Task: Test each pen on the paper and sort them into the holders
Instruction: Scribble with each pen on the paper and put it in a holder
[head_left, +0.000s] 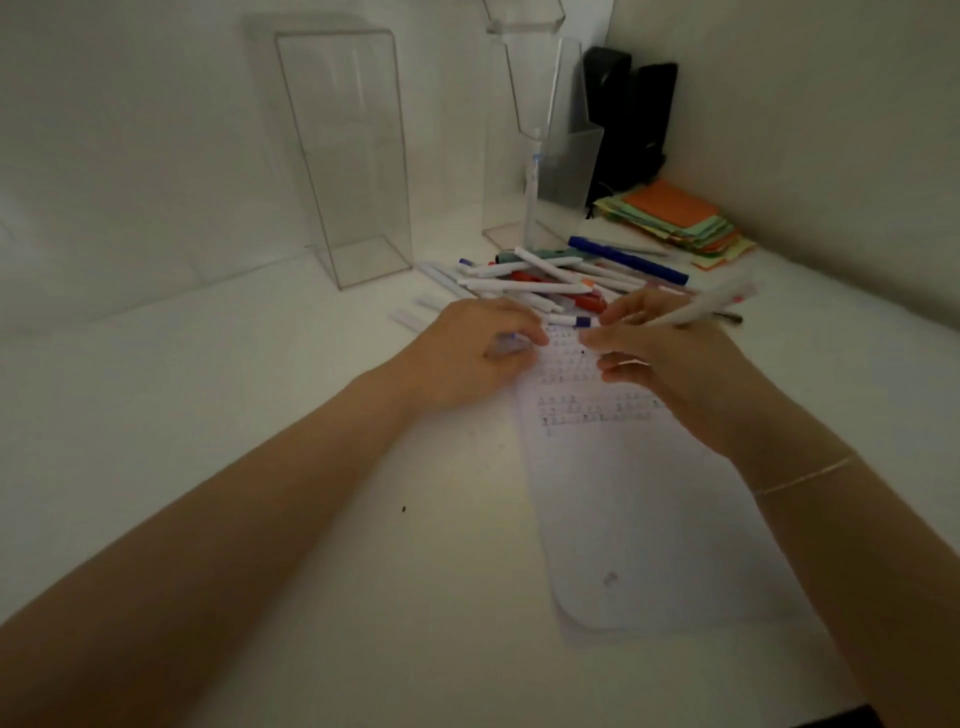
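My right hand (670, 358) grips a white pen (711, 304), its tip down on the paper (634, 509) near rows of small test marks. My left hand (467, 353) rests at the paper's top left edge, its curled fingers holding a small white-and-blue piece that looks like a pen cap (506, 344). Just beyond both hands lies a pile of pens (545, 278), mostly white with some red and blue. A tall clear holder (343, 156) stands empty at the back left. A second clear holder (519, 104) to its right has one white pen (531, 202) upright in it.
A stack of coloured sticky notes (675, 221) lies at the back right corner. A black object (628, 114) stands against the wall behind it. A long blue pen (628, 260) lies at the pile's right edge. Walls close in at the back and right.
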